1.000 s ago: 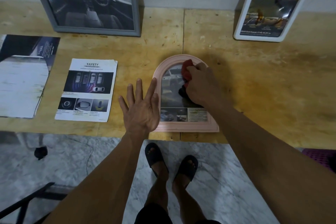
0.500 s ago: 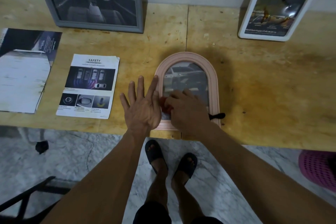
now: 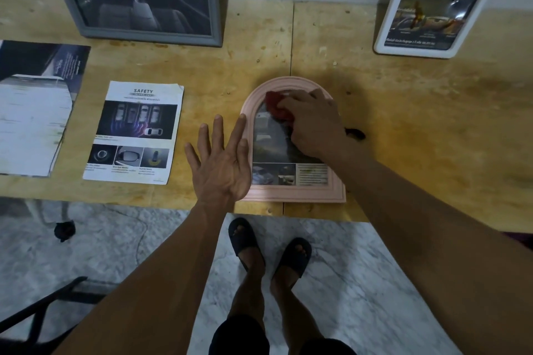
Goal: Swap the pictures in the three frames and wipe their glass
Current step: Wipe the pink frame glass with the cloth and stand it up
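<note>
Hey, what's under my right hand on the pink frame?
A red cloth pressed on the pink frame's glass by the right hand. Most of the cloth is covered.

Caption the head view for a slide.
Right hand rubs a red cloth over the arched pink frame while the flat left hand steadies its edge.

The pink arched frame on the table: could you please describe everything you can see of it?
The pink arched frame lies flat, glass up, at the near edge of the wooden table. Its ridged border, apparently plastic or painted wood, has a rounded top and square bottom, and it holds a car brochure page. The left hand steadies its left edge with straight fingers; the right hand presses a red cloth onto the upper glass.
</note>
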Demonstrator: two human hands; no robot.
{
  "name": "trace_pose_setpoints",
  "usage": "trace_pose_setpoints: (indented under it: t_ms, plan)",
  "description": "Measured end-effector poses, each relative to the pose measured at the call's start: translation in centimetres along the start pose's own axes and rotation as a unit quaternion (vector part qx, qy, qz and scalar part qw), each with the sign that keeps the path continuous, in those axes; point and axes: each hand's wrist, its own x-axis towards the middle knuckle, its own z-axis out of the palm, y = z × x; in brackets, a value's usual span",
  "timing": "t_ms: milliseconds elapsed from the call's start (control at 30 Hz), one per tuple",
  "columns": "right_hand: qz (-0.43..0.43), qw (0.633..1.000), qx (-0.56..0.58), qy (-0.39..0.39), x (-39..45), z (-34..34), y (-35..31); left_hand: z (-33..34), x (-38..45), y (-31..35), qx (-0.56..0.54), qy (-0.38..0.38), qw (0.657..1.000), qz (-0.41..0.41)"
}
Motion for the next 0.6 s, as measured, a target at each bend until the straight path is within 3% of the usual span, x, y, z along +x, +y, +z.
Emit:
trace_pose_setpoints:
  t_ms: [233,300,400,533,600]
  plan:
    - [-0.069,0.996,0.059,0.02,-7.1,3.0,-1.5,-0.1,0.0,0.0,-0.003,0.003,1.0,-0.001]
    - [-0.071,0.996,0.052,-0.021,-8.3,2.4,-1.8,-0.1,0.0,0.1,-0.003,0.004,1.0,-0.001]
    - [-0.02,0.995,0.043,-0.091,-7.0,-0.4,-1.0,-0.1,-0.2,0.0,-0.003,0.008,1.0,0.0]
    - [0.004,1.0,0.021,0.008,-2.5,-3.4,0.4,0.1,-0.2,0.0,-0.003,0.008,1.0,0.001]
    - [-0.004,0.999,-0.03,-0.029,-0.8,-3.6,0.4,0.1,-0.1,0.1,-0.002,0.011,1.0,0.0]
